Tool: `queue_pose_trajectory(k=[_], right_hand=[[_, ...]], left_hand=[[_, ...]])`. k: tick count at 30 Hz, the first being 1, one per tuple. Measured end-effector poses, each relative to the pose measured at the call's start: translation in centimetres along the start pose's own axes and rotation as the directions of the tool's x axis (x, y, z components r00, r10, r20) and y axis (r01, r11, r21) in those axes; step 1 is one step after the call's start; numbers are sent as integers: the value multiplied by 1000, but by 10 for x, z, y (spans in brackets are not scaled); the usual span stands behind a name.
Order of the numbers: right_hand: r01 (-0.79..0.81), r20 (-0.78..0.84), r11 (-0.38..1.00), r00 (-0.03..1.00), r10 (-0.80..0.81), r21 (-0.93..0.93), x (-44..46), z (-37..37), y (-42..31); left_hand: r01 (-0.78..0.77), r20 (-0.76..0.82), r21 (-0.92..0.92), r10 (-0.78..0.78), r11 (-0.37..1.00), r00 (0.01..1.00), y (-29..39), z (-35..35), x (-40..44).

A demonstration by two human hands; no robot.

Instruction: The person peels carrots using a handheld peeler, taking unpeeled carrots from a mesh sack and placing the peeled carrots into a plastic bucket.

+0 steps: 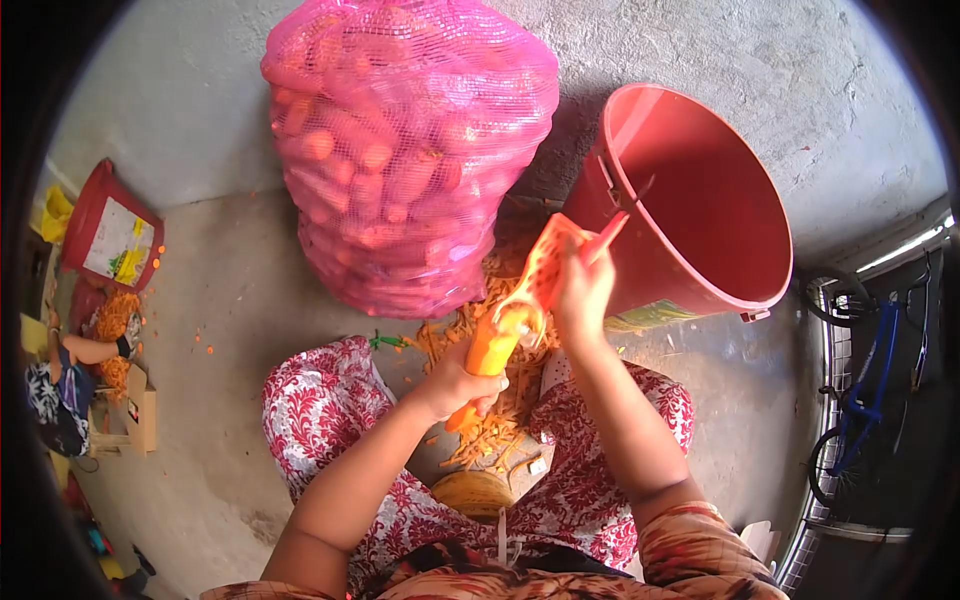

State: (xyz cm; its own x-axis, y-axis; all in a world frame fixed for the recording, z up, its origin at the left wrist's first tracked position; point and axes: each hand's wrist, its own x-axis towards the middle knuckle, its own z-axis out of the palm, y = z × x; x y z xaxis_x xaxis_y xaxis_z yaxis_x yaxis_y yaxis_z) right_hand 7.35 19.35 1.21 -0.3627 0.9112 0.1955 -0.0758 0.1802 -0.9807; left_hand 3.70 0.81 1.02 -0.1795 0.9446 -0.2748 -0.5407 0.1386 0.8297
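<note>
My left hand (452, 384) is closed around the lower part of an orange carrot (491, 349), which is held tilted above my lap. In my right hand (584, 292) is an orange plastic peeler (546, 266) with holes in its body. Its working end touches or lies right over the carrot's upper end; the exact contact is blurred. Below both hands, a heap of carrot peelings (512, 402) covers the floor between my knees. A yellowish rounded thing (474, 492) is partly visible between my legs.
A pink mesh sack (410, 150) full of carrots stands ahead against the wall. Right of it is a large red bucket (700, 190). Far left, another person (62, 385) sits near more peelings and a red bucket (112, 220). A blue bicycle (868, 370) is at right.
</note>
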Motion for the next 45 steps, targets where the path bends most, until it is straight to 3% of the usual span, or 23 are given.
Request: queue_pose_trajectory(k=[3,4,9,14,21,25,27,28,29,30,32,33,34,35,37,38,39,41,43,45], right_hand=[[-73,-108,983,993,56,-166,35,-22,0],[-77,-73,994,995,71,-79,36,-24,-4],[-22,45,996,999,26,-92,9,-15,-14],[-94,99,996,991,93,0,-5,-11,-37],[1,182,999,983,8,-50,-24,-4,-19],[-98,150,995,984,98,-4,-12,-13,-35],[-39,194,991,981,14,125,9,-25,-36],[292,332,942,916,-226,-164,16,-35,-45],[603,519,707,765,-381,-370,22,-45,-57],[650,649,608,710,-273,-456,24,-51,-69],[211,505,924,863,-22,-319,25,-48,-49],[-42,451,977,882,134,-208,23,-44,-44],[269,427,870,901,-76,-413,23,-41,-41],[360,425,743,898,-112,-565,20,-39,-40],[146,309,945,950,-51,-294,18,-30,-24],[-26,267,998,963,40,-59,16,-25,-13],[-144,276,989,952,133,22,8,-19,-17],[-113,253,992,959,126,-63,-6,-11,-15],[54,248,981,969,-6,-185,-16,-4,-8],[128,263,976,962,-78,-175,-19,0,-9]], left_hand=[[-6,0,159,6,987,1000,7,6,-8],[-6,7,194,5,981,1000,7,8,-9],[36,-169,467,49,884,984,2,7,3],[176,-260,440,-62,881,964,3,7,10],[69,-216,422,27,904,976,-16,2,16],[99,-237,388,-5,916,972,-17,2,20],[142,-287,412,-19,900,958,-17,-1,22],[162,-321,436,-15,885,947,-20,-3,23],[184,-355,459,-10,869,935,-22,-5,23],[186,-355,452,-15,873,935,-22,-5,23],[189,-348,441,-26,878,937,-21,-4,24],[192,-344,392,-50,900,938,-19,-2,24],[196,-339,341,-74,920,938,-16,2,22],[199,-334,289,-97,936,938,-14,3,21],[167,-295,267,-85,949,952,-13,3,21],[150,-277,254,-77,955,958,-14,3,21],[135,-262,260,-64,956,963,-17,1,22],[106,-229,271,-43,957,972,-23,-3,24],[132,-189,224,-89,966,978,-15,-1,21],[135,-175,192,-102,972,979,-13,-1,19]])
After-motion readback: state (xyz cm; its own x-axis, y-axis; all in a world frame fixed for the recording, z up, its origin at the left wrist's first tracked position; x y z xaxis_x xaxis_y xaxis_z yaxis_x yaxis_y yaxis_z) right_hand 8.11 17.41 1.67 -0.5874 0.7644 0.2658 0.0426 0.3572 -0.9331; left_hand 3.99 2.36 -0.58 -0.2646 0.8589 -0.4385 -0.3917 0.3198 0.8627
